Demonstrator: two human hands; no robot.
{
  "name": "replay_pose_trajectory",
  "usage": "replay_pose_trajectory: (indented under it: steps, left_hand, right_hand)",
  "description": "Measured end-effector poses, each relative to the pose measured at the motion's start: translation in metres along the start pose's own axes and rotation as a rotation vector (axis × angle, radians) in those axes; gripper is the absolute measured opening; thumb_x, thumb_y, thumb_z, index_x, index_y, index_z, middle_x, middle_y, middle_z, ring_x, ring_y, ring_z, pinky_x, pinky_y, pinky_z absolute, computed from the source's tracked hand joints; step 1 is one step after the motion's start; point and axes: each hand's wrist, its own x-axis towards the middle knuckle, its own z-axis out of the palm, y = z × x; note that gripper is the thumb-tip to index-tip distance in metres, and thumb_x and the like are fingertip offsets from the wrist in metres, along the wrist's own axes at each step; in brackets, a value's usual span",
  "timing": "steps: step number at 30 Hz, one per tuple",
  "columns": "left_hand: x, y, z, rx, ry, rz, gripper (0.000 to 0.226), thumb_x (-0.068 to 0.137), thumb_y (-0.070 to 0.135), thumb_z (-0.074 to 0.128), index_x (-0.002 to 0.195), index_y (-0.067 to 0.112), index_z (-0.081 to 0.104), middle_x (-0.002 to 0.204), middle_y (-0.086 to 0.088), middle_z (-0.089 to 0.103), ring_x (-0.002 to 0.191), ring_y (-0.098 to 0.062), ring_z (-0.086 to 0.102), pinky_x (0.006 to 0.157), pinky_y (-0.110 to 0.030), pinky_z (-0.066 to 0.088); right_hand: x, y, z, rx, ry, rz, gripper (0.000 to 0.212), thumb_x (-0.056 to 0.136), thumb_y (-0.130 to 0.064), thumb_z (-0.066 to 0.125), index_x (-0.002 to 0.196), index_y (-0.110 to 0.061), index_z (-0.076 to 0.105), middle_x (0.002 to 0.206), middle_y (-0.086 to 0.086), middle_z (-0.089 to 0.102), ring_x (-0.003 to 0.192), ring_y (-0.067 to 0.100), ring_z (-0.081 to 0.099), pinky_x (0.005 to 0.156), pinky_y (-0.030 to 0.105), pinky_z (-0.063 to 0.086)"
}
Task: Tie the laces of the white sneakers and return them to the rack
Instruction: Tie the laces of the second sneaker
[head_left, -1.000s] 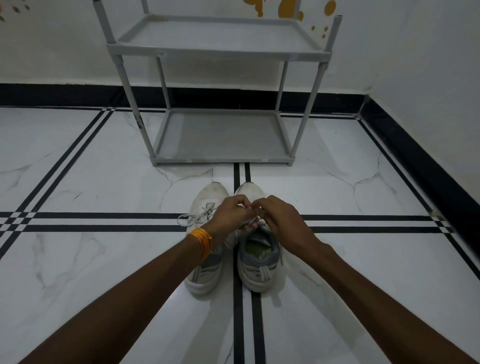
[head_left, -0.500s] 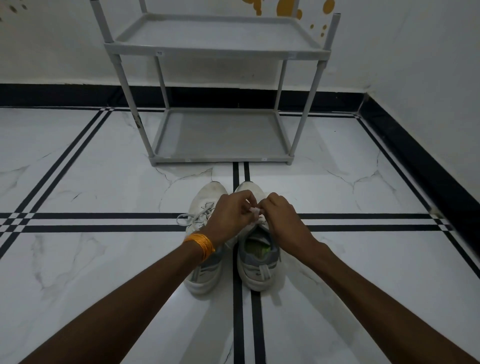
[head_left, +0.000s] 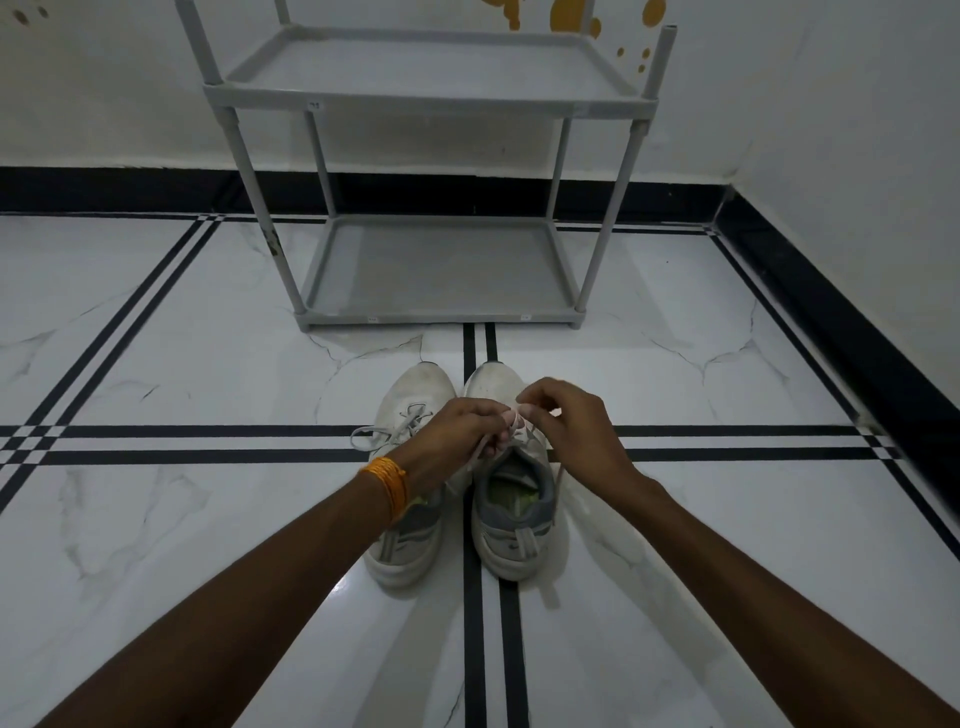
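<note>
I see the two white sneakers (head_left: 457, 467) side by side on the floor (head_left: 182, 374), long axes running 6 to 12 o'clock, toes toward the rack (head_left: 441, 275) at 12, whose two shelves are bare. My left hand (head_left: 452, 441) and right hand (head_left: 576, 431) are both pinched shut on the right shoe's lace (head_left: 511, 423), just above its tongue.

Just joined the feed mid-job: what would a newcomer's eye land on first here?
Both hands meet at the centre: the left hand and right hand pinch the laces over the right sneaker. The left sneaker sits close beside it on the marble floor, its laces trailing left. Beyond them stands the grey rack, against the wall, with nothing on either visible shelf.
</note>
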Motion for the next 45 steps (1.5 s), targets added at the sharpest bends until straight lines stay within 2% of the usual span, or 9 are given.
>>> replay_pose_trajectory:
  steps: [6, 10, 15, 25, 28, 31, 36, 41, 45]
  left_hand:
    - [-0.001, -0.002, -0.001, -0.138, 0.036, -0.036, 0.023, 0.097, 0.012, 0.052, 0.089, -0.001, 0.068, 0.068, -0.006, 0.06, 0.064, -0.012, 0.055, 0.061, -0.022, 0.046]
    - [-0.003, -0.001, 0.0, -0.049, 0.058, 0.031, 0.026, 0.097, 0.014, 0.052, 0.092, -0.006, 0.068, 0.073, -0.009, 0.061, 0.068, -0.014, 0.056, 0.064, -0.022, 0.049]
    - [-0.01, 0.005, 0.003, 0.083, 0.066, 0.106, 0.025, 0.099, 0.013, 0.05, 0.085, 0.003, 0.068, 0.073, -0.008, 0.063, 0.057, -0.002, 0.057, 0.051, -0.011, 0.045]
    - [-0.007, 0.006, 0.001, 0.297, 0.074, 0.172, 0.021, 0.096, 0.011, 0.054, 0.082, 0.006, 0.069, 0.071, -0.004, 0.066, 0.063, -0.006, 0.06, 0.058, -0.013, 0.048]
    - [-0.008, 0.006, 0.003, 0.352, 0.071, 0.186, 0.018, 0.095, 0.015, 0.057, 0.085, 0.008, 0.07, 0.072, -0.004, 0.068, 0.063, -0.005, 0.063, 0.058, -0.011, 0.049]
    - [-0.009, 0.006, 0.005, 0.303, 0.089, 0.209, 0.016, 0.095, 0.016, 0.057, 0.093, 0.008, 0.071, 0.078, -0.004, 0.072, 0.067, -0.004, 0.068, 0.062, -0.014, 0.053]
    - [-0.012, 0.007, 0.003, 0.147, 0.143, 0.249, 0.02, 0.092, 0.013, 0.063, 0.105, -0.001, 0.069, 0.094, -0.016, 0.075, 0.082, -0.019, 0.073, 0.067, -0.02, 0.056]
    - [-0.013, 0.004, 0.005, 0.035, 0.226, 0.236, 0.018, 0.091, 0.01, 0.064, 0.104, -0.001, 0.07, 0.093, -0.017, 0.075, 0.081, -0.02, 0.074, 0.064, -0.02, 0.055]
    - [-0.011, 0.005, 0.003, -0.054, 0.272, 0.159, 0.015, 0.087, 0.006, 0.068, 0.1, -0.001, 0.072, 0.091, -0.019, 0.074, 0.081, -0.024, 0.072, 0.069, -0.024, 0.057]
  right_hand:
    - [-0.008, 0.002, 0.0, -0.089, 0.091, -0.014, 0.009, 0.08, -0.019, 0.075, 0.079, -0.018, 0.066, 0.078, -0.002, 0.061, 0.073, 0.013, 0.056, 0.065, 0.022, 0.042]
    - [-0.009, -0.001, 0.002, 0.058, 0.072, 0.112, 0.008, 0.082, -0.02, 0.073, 0.08, -0.013, 0.075, 0.077, 0.001, 0.071, 0.072, 0.014, 0.064, 0.066, 0.021, 0.049]
    - [-0.006, -0.001, -0.002, 0.061, 0.039, 0.049, 0.01, 0.081, -0.022, 0.076, 0.087, -0.014, 0.076, 0.081, -0.001, 0.073, 0.073, 0.008, 0.065, 0.066, 0.014, 0.05]
    - [-0.005, 0.0, 0.002, 0.043, 0.029, 0.017, 0.008, 0.085, -0.014, 0.071, 0.091, -0.01, 0.074, 0.087, 0.002, 0.073, 0.078, 0.012, 0.065, 0.072, 0.017, 0.051]
    - [-0.003, -0.002, 0.0, 0.051, 0.005, 0.059, 0.004, 0.085, -0.012, 0.067, 0.085, -0.011, 0.071, 0.083, 0.003, 0.071, 0.075, 0.013, 0.063, 0.067, 0.014, 0.046]
    - [-0.001, -0.005, 0.001, 0.048, 0.006, 0.096, 0.005, 0.085, -0.012, 0.066, 0.081, -0.011, 0.066, 0.077, 0.003, 0.067, 0.067, 0.01, 0.057, 0.06, 0.013, 0.042]
    - [0.0, -0.008, 0.004, 0.094, -0.006, 0.161, 0.011, 0.088, -0.018, 0.065, 0.083, -0.008, 0.063, 0.074, 0.001, 0.063, 0.063, 0.01, 0.055, 0.055, 0.015, 0.042]
    - [0.001, -0.011, 0.005, 0.111, 0.012, 0.17, 0.013, 0.088, -0.02, 0.064, 0.084, -0.007, 0.063, 0.074, -0.001, 0.063, 0.062, 0.006, 0.054, 0.053, 0.009, 0.043]
    - [0.0, -0.012, 0.003, 0.103, 0.014, 0.18, 0.007, 0.087, -0.014, 0.063, 0.084, -0.008, 0.063, 0.074, 0.0, 0.063, 0.062, 0.009, 0.054, 0.056, 0.015, 0.04]
